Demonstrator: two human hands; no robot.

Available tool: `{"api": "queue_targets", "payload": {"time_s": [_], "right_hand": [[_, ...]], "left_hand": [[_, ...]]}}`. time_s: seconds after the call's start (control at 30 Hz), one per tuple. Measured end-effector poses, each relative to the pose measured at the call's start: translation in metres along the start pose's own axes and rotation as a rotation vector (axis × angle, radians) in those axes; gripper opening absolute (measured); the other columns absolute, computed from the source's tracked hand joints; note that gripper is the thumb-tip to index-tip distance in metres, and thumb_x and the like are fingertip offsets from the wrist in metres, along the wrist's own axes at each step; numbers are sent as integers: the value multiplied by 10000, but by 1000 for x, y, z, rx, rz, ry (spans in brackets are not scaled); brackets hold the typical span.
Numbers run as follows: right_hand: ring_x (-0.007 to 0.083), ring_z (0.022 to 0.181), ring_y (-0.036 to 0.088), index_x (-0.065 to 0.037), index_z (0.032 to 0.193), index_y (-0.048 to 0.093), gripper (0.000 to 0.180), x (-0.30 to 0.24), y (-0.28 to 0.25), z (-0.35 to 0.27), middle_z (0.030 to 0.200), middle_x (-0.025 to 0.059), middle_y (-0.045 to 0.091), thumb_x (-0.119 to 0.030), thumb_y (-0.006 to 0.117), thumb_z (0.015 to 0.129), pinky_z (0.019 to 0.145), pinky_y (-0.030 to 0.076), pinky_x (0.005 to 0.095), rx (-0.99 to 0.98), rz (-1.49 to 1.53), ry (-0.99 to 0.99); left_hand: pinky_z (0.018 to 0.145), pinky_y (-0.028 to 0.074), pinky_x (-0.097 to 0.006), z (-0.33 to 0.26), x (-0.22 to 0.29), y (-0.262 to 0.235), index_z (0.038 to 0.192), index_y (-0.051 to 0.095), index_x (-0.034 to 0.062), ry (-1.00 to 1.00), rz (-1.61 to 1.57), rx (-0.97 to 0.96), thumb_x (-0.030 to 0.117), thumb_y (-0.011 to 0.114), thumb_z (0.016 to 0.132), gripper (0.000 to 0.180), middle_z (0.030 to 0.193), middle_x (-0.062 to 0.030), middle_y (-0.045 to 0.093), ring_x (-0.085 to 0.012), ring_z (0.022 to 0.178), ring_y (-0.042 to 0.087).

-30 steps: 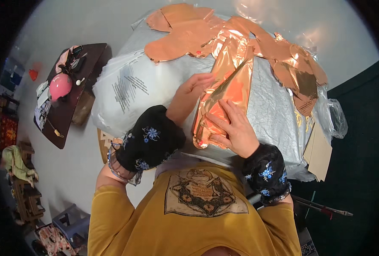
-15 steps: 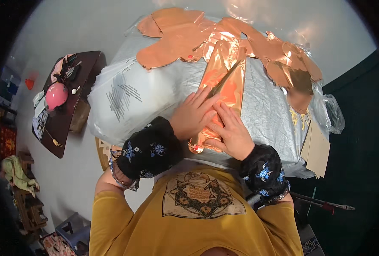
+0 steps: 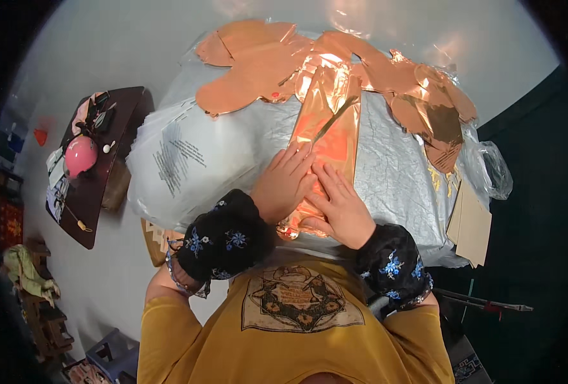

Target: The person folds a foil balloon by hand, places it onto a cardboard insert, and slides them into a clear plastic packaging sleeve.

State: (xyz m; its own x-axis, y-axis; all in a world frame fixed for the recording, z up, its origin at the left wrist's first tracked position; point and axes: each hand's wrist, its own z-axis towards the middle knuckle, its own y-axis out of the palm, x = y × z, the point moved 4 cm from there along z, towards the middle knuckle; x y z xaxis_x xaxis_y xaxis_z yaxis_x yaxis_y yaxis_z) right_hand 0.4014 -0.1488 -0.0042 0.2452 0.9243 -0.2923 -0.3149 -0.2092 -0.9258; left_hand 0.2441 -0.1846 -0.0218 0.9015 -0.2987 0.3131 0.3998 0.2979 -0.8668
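While flat, both hands (image 3: pixel 312 192) press crinkled, shiny copper foil (image 3: pixel 325 128).

Both hands side by side, flat on foil strip (image 3: pixel 325 137): left hand (image 3: pixel 285 182), right hand (image 3: pixel 340 208). Strip lies on table sheet (image 3: pixel 392 166). Foil shapes (image 3: pixel 258 64) behind. Plastic bag (image 3: pixel 181 160) left, side table (image 3: pixel 98 160) further left.

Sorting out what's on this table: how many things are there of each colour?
Copper: 2, the foil strip under the left hand and right hand, and the foil balloon
Silver: 1, the table cover
Clear: 1, the plastic bag
Total: 4
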Motion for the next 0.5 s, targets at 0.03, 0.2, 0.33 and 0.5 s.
{"api": "queue_targets", "payload": {"time_s": [0.03,0.2,0.33,0.5], "right_hand": [[439,1426,282,-91,1359,530,643,2,1,-1,1554,223,289,-481,661,865,1165,259,503,1,-2,3],[441,1440,250,35,1458,338,812,9,3,0,1563,237,263,-450,647,884,1181,233,495,-3,74,40],[433,1447,241,35,1456,342,800,7,1,1,1567,236,254,-433,651,886,1185,222,492,2,65,49],[432,1399,338,44,1408,420,605,20,-16,13,1503,241,373,-260,626,927,1153,302,475,24,30,50]], "left_hand": [[1134,288,-477,0,1,-1,1392,433,-58,4,-1,0,244,460,1007,491,1481,-243,390,-412,1384,350],[1140,270,-486,2,6,-5,1400,425,-63,-41,7,-51,304,458,1014,534,1491,-241,381,-408,1397,331],[1148,261,-482,2,6,-3,1398,436,-56,-32,29,-34,321,463,1013,540,1496,-230,383,-401,1400,329],[1157,255,-476,-1,8,-3,1400,442,-41,-36,37,-20,334,480,1006,546,1493,-221,392,-394,1403,330]]}}
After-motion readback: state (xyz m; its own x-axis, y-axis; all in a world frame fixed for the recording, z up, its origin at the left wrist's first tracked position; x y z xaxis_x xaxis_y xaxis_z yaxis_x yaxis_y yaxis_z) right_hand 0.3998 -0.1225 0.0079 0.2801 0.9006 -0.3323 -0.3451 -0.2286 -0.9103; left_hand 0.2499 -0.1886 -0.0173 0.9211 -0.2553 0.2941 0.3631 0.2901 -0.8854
